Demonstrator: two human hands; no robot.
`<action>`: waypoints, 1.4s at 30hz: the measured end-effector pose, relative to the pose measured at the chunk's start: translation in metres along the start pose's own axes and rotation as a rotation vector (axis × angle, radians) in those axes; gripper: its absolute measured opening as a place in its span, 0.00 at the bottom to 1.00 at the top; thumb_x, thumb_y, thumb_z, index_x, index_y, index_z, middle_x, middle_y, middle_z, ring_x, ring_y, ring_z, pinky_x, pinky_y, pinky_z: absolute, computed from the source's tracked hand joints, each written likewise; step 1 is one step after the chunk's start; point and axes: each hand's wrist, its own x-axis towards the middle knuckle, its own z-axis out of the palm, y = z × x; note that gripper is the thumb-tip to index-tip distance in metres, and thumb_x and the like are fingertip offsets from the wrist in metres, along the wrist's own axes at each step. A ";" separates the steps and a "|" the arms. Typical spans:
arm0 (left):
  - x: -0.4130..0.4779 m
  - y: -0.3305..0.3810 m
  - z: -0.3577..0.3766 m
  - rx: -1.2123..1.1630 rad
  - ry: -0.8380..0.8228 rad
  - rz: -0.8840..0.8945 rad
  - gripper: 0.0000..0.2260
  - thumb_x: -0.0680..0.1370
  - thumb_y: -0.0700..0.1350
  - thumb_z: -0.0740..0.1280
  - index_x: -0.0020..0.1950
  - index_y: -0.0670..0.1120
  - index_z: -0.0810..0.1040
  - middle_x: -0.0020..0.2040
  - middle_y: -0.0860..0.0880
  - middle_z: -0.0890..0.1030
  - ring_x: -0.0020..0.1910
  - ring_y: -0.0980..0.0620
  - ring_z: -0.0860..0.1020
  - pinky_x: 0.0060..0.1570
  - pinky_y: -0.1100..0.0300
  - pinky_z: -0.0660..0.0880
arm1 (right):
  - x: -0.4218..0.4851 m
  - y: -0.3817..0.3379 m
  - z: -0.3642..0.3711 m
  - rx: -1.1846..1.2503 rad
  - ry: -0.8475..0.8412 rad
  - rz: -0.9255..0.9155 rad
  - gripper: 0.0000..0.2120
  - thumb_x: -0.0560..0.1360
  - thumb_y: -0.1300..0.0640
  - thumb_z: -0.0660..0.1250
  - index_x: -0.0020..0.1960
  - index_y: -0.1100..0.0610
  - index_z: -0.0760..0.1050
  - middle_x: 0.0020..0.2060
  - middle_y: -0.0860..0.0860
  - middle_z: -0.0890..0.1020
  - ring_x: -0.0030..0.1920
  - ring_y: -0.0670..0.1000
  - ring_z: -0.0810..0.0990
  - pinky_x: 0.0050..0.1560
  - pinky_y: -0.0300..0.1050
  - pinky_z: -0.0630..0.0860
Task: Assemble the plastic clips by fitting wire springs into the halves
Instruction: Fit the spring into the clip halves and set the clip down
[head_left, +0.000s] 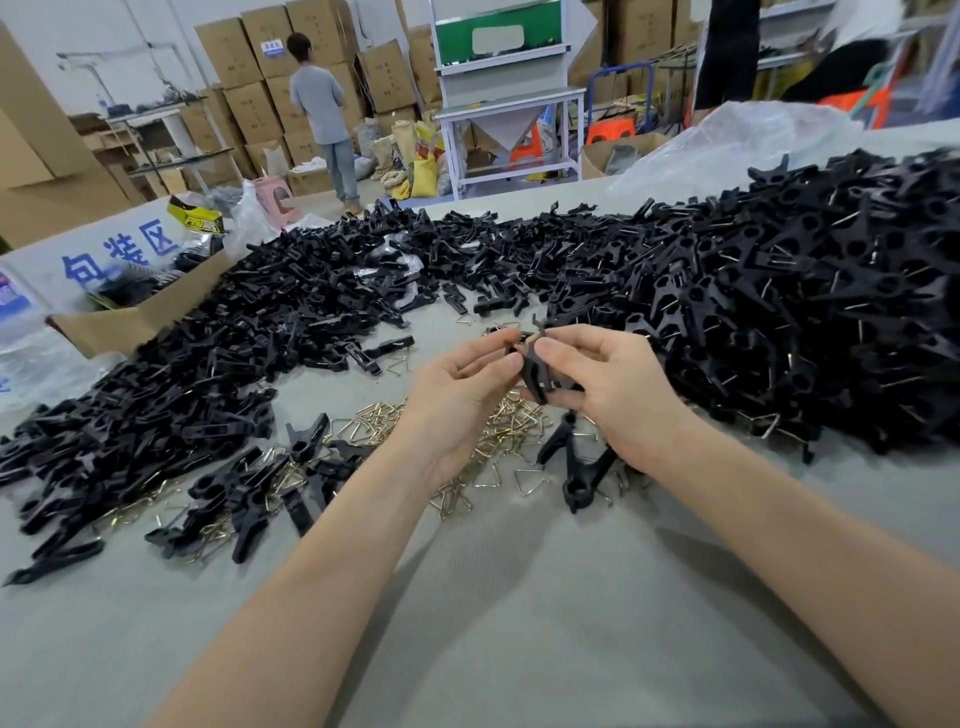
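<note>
Above the grey table (519, 597) both my hands meet on one black plastic clip (535, 369). My left hand (462, 395) pinches its left side with thumb and fingertips. My right hand (618, 389) grips its right side, thumb on top. Whether a spring sits in the clip is hidden by my fingers. Brass-coloured wire springs (498, 441) lie scattered on the table under my hands. A heap of loose black clip halves (218, 364) spreads to the left. A bigger heap of assembled clips (805, 312) rises on the right.
An open cardboard box (135, 317) with a blue-lettered flap stands at the table's left edge. Clear plastic sheet (737, 140) lies behind the right heap. A person (322, 109) stands far back among stacked cartons, near a white metal stand (509, 130).
</note>
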 end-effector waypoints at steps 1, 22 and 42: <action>-0.001 0.000 0.000 0.004 -0.016 0.006 0.12 0.76 0.30 0.64 0.57 0.40 0.79 0.49 0.42 0.82 0.44 0.53 0.82 0.48 0.64 0.79 | 0.000 0.000 0.000 -0.013 0.003 -0.001 0.05 0.76 0.63 0.67 0.45 0.59 0.82 0.42 0.58 0.85 0.44 0.54 0.85 0.44 0.50 0.82; 0.001 -0.005 -0.004 0.191 0.044 0.048 0.03 0.76 0.39 0.68 0.48 0.46 0.80 0.40 0.48 0.83 0.41 0.51 0.78 0.47 0.58 0.75 | 0.001 -0.004 -0.002 0.055 -0.024 0.132 0.05 0.74 0.65 0.68 0.41 0.62 0.82 0.35 0.57 0.83 0.33 0.49 0.81 0.36 0.41 0.80; -0.005 0.005 -0.006 -0.103 -0.308 -0.161 0.10 0.71 0.40 0.66 0.48 0.47 0.86 0.46 0.47 0.85 0.42 0.55 0.82 0.41 0.68 0.79 | 0.002 -0.017 -0.014 0.281 -0.220 0.500 0.14 0.64 0.58 0.72 0.49 0.59 0.81 0.34 0.52 0.80 0.30 0.44 0.74 0.29 0.32 0.72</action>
